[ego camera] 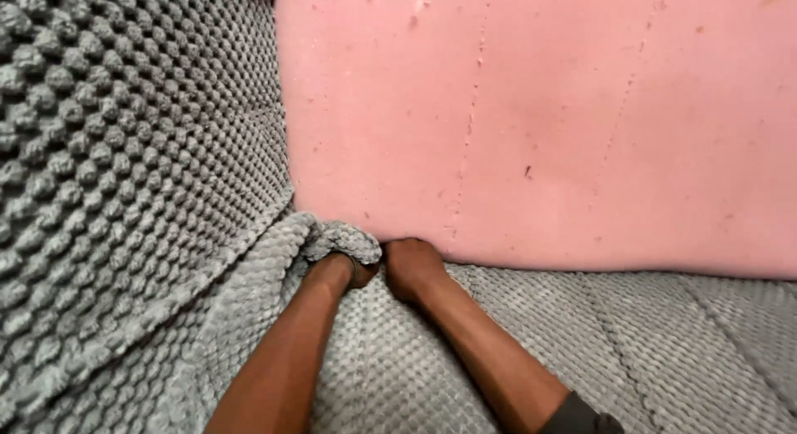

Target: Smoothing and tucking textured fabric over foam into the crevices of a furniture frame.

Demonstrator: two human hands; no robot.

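Observation:
A large pink foam slab (pixel 540 118) fills the upper right of the head view. Grey bobbled fabric (pixel 116 176) covers the left side and runs along the bottom. A fold of that fabric (pixel 340 241) bunches at the slab's lower left corner. My left hand (pixel 344 269) is mostly hidden under this fold and appears closed on it. Just to its right, my right hand (pixel 411 266) is fisted, knuckles pressed against the foam's lower edge where fabric meets foam; its fingers are out of sight.
The grey fabric below the slab (pixel 631 343) has stitched seam lines running diagonally. The foam's surface shows faint dotted lines and small marks. A dark sleeve cuff (pixel 577 417) shows on my right forearm at the bottom edge.

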